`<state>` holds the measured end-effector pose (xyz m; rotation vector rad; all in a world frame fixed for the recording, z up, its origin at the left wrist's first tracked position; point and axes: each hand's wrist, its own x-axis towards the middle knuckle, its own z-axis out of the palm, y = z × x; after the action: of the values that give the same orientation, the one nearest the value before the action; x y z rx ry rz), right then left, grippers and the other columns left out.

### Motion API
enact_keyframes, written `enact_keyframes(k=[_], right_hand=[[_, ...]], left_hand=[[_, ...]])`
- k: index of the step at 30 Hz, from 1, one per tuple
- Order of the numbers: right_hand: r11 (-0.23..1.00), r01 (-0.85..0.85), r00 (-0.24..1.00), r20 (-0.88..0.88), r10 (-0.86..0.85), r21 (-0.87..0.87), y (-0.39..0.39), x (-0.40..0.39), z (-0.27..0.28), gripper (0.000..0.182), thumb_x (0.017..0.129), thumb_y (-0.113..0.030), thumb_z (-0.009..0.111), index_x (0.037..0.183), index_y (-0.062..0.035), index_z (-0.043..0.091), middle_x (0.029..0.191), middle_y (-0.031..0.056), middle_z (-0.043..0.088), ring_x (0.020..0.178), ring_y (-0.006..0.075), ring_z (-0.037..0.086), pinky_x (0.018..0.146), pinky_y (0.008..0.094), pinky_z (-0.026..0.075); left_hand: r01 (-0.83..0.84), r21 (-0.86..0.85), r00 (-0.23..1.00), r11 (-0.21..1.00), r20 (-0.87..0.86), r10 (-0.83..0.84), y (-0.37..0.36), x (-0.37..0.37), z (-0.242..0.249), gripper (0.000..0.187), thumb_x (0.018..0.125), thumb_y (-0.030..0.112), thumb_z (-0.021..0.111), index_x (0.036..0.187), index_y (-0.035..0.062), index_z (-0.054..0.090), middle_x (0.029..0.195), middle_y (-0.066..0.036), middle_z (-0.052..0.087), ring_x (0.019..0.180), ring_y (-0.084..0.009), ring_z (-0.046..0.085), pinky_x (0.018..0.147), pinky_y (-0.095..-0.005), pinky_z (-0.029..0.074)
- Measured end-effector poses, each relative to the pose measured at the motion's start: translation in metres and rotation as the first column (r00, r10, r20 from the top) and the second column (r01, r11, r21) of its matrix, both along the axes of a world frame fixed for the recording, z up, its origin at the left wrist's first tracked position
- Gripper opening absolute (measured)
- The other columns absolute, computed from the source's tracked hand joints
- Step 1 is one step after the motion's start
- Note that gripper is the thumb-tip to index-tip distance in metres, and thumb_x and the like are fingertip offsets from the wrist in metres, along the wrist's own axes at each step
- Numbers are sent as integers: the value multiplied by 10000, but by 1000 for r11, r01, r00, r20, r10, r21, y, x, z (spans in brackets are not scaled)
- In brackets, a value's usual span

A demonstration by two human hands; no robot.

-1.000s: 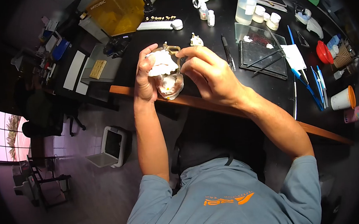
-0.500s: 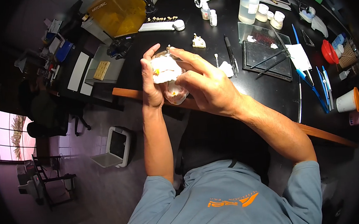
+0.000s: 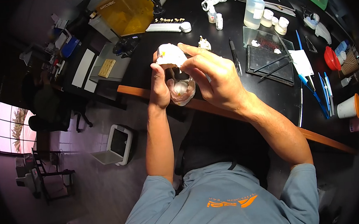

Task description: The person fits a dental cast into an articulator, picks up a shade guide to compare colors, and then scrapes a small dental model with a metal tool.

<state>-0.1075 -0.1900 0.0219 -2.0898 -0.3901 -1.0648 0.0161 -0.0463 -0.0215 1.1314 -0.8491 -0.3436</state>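
In front of me, over the table edge, a hinged dental articulator is held in the air. Its white upper plaster cast (image 3: 170, 55), with a small yellow mark, is raised, and a dark gap parts it from the paler pinkish lower cast (image 3: 181, 92). My left hand (image 3: 160, 86) is wrapped round the left side of the articulator, thumb upright beside the casts. At the right side, my right hand (image 3: 218, 78) has its curled fingers on the upper part. The fingertips behind the casts are hidden.
A small tooth model (image 3: 204, 43) stands beyond my hands, near a shade guide (image 3: 164, 27). On the right lie a black pen (image 3: 234, 52), a dark slab (image 3: 270, 64) with brushes, a clear bottle (image 3: 254, 10), jars (image 3: 281, 25) and an orange-rimmed cup (image 3: 349, 106).
The upper cast has lifted and tilted away from the lower cast, widening the gap. My right hand has shifted slightly with it. The whole view has moved a little.
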Motion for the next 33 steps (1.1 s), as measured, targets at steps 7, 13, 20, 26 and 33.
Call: enact_keyframes(k=[7, 13, 20, 26, 33], right_hand=[[985, -61, 998, -25, 66, 163, -3, 5, 0, 168, 940, 23, 679, 1108, 30, 661, 1178, 256, 720, 974, 394, 754, 824, 410, 610], [966, -88, 995, -25, 97, 243, -2, 4, -3, 359, 982, 36, 613, 1338, 75, 577, 981, 193, 718, 886, 334, 755, 793, 401, 600], [993, -28, 997, 72, 20, 112, -16, -6, 9, 160, 925, 55, 631, 1081, 34, 602, 1020, 206, 695, 917, 336, 729, 767, 390, 595], [952, 92, 992, -106, -64, 292, -59, -54, 38, 80, 954, 17, 669, 1031, 5, 687, 1098, 112, 685, 805, 141, 655, 679, 271, 540], [953, 304, 945, -126, -302, -5, -100, -103, 43, 131, 866, 62, 756, 985, 9, 763, 871, 80, 718, 715, 133, 650, 639, 270, 505]], left_hand=[[-117, -7, 993, 993, -32, 117, -11, 0, 7, 808, 1015, 796, 371, 1241, 65, 630, 1079, -23, 647, 1009, -136, 582, 894, -330, 473], [-186, 40, 981, 982, -54, 188, -21, 10, 7, 822, 981, 849, 365, 1120, 97, 670, 937, 14, 631, 833, -102, 524, 733, -290, 410], [-195, 12, 971, 981, -142, 195, -30, 5, 26, 771, 1031, 776, 357, 1151, 81, 667, 844, 11, 657, 605, -35, 467, 507, -206, 328], [40, 49, 992, 998, -122, -34, -49, 8, 47, 832, 999, 823, 355, 1333, 92, 572, 1061, -57, 679, 721, -91, 619, 533, -231, 482], [336, 25, 882, 941, -359, -305, -134, -21, 96, 785, 1008, 799, 388, 1136, 55, 604, 819, -38, 592, 478, -50, 393, 495, -244, 428]])
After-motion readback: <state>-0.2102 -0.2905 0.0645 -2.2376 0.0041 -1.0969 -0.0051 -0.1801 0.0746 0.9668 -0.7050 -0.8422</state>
